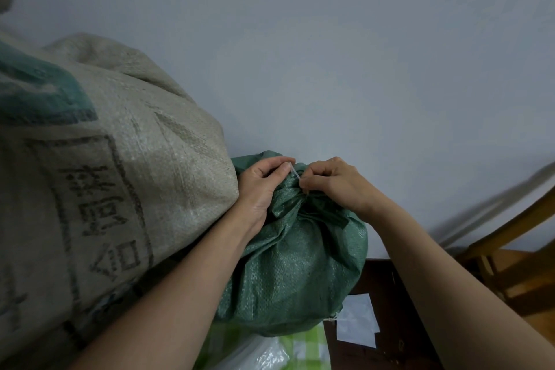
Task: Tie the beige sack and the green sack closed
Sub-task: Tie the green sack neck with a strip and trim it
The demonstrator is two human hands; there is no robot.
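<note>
A green woven sack (297,267) stands against the wall at centre, its mouth gathered into a bunch at the top. A thin white tie (295,173) runs across that bunch. My left hand (262,186) pinches one end of the tie and rests against the gathered neck. My right hand (333,185) pinches the other end, fingers curled over the bunch. A large beige sack (105,159) with dark printed characters and a teal patch leans at the left, touching the green sack. Its mouth is out of view.
A pale wall (360,54) fills the background. A wooden chair (510,264) stands at the right. On the dark floor (387,285) lie white paper pieces (357,324), with a green checked cloth (303,348) and clear plastic (258,354) at the bottom.
</note>
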